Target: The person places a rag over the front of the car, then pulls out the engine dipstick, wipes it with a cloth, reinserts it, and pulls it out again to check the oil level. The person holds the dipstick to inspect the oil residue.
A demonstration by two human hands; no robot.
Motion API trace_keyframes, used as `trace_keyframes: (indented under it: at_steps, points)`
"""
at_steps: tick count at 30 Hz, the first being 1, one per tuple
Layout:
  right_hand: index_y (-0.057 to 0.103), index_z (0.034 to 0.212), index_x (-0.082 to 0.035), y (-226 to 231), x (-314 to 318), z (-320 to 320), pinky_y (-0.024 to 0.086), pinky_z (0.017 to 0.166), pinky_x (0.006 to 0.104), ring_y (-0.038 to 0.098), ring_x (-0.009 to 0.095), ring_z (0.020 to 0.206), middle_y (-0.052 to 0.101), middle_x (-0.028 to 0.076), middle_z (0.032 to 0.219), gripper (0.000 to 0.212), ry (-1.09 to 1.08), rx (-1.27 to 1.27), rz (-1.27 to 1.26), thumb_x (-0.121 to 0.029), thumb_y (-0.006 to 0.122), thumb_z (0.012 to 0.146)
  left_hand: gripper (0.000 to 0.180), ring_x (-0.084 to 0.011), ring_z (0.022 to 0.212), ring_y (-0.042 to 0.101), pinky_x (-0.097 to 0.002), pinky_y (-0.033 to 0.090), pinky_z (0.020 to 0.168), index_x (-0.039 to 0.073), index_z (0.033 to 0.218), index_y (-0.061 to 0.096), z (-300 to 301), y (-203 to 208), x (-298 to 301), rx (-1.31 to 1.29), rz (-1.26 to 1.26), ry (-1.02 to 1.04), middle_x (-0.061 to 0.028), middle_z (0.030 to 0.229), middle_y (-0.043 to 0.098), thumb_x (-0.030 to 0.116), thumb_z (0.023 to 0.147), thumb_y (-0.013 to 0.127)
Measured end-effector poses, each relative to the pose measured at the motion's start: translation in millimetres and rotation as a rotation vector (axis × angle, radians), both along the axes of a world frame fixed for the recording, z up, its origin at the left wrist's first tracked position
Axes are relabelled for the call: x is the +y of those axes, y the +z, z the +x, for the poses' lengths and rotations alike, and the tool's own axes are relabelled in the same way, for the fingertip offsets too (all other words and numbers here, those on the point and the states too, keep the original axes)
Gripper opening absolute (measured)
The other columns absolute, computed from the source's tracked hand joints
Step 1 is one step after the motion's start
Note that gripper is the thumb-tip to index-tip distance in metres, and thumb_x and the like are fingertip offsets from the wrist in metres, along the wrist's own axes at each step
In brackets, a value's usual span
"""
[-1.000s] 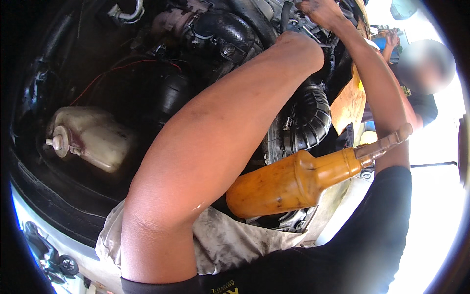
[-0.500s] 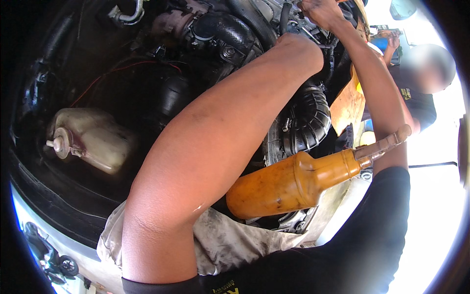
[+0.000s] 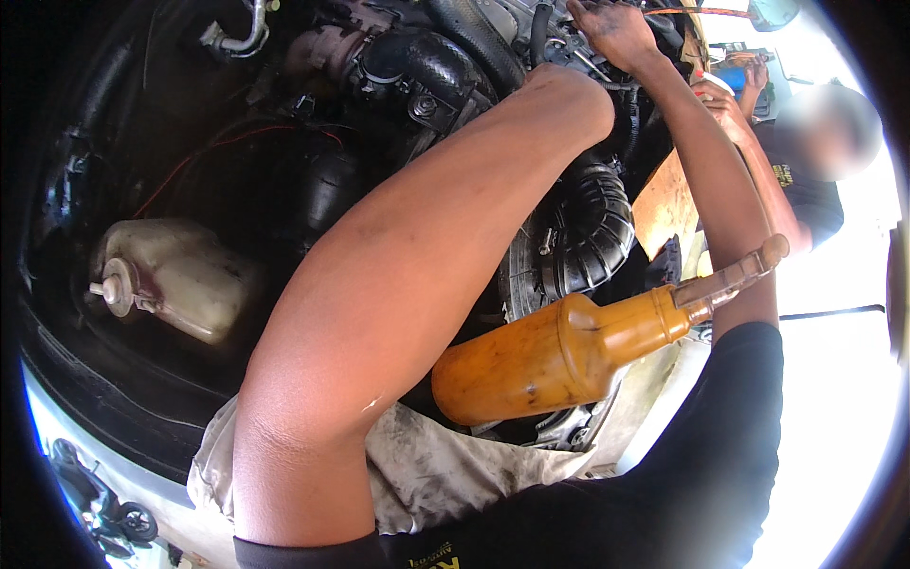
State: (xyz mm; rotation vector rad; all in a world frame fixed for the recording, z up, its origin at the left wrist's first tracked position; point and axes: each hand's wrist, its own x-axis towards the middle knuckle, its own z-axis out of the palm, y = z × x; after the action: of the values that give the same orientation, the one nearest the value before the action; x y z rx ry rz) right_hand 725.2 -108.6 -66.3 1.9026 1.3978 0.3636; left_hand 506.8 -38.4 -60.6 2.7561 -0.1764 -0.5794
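Observation:
My left forearm reaches across the engine bay; at its far end my left hand [image 3: 572, 95] bends down among the engine parts, its fingers hidden. At the top edge, my right hand [image 3: 616, 36] is over the engine, fingers bent and close together; what they grip, if anything, is hidden. A thin metal rod [image 3: 591, 64] lies just below that hand. Beneath my arms runs a black ribbed air hose [image 3: 607, 223]. Between my arms rests a tilted amber plastic bottle [image 3: 517, 365] with a brownish lever top, touched by neither hand.
On the left sits a yellowed plastic reservoir [image 3: 185, 284]. A stained grey cloth [image 3: 455, 465] covers the near edge. Black engine hoses [image 3: 427, 66] fill the top. At right, a co-worker's hand [image 3: 725, 112] is close to my right forearm. A motorcycle [image 3: 100, 507] stands lower left.
My right hand has shifted slightly down, showing more of its fingers. My left arm has moved a little left. The co-worker's hand now shows beside my right forearm.

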Motion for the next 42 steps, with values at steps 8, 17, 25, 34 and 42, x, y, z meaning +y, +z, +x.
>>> trace_keyframes:
  at_steps: [8, 17, 25, 34, 42]
  points:
    - [0.063, 0.135, -0.008, -17, -3, 8, 0.054, 0.075, 0.0504, 0.073, 0.033, 0.093, 0.074, 0.015, 0.095, 0.046, 0.22, 0.137, 0.207, -0.018, 0.057, 0.091, 0.032, -0.0356, 0.109, 0.073, -0.0465, 0.06, 0.089, 0.007, 0.115, 0.079, -11, 15, 5, 0.029, 0.029, 0.038, -0.0136, 0.12, 0.076, 0.007, 0.084, 0.074]
    - [0.072, 0.108, -0.012, -28, -14, 6, 0.056, 0.079, 0.0486, 0.072, 0.035, 0.092, 0.074, 0.016, 0.093, 0.026, 0.081, 0.064, 0.295, -0.021, 0.066, 0.084, 0.032, -0.0351, 0.11, 0.073, -0.046, 0.06, 0.089, 0.006, 0.116, 0.079, -7, 4, 4, -0.044, -0.025, -0.014, -0.0141, 0.122, 0.075, 0.005, 0.084, 0.071]
    - [0.073, 0.1, -0.013, -16, 4, -33, 0.056, 0.077, 0.05, 0.074, 0.035, 0.088, 0.075, 0.016, 0.092, 0.018, -0.09, 0.056, 0.363, -0.025, 0.067, 0.089, 0.032, -0.0335, 0.11, 0.073, -0.0452, 0.06, 0.088, 0.005, 0.115, 0.079, 0, -1, 8, -0.01, 0.013, -0.059, -0.0135, 0.121, 0.076, 0.003, 0.084, 0.07]
    - [0.073, 0.102, -0.01, -18, 1, -39, 0.056, 0.084, 0.0477, 0.072, 0.035, 0.098, 0.075, 0.016, 0.101, 0.024, -0.174, 0.05, 0.454, -0.029, 0.069, 0.088, 0.033, -0.0334, 0.111, 0.073, -0.0458, 0.06, 0.089, 0.006, 0.115, 0.079, -8, 9, 2, -0.007, 0.03, -0.014, -0.0135, 0.121, 0.076, 0.003, 0.083, 0.071]
    - [0.069, 0.096, -0.007, -28, 14, -26, 0.055, 0.087, 0.0489, 0.071, 0.036, 0.101, 0.074, 0.018, 0.103, 0.021, -0.079, 0.16, 0.564, -0.025, 0.071, 0.086, 0.033, -0.0344, 0.112, 0.072, -0.0472, 0.059, 0.09, 0.007, 0.115, 0.079, 0, -4, 14, -0.003, 0.029, -0.027, -0.0135, 0.123, 0.075, 0.003, 0.083, 0.072]
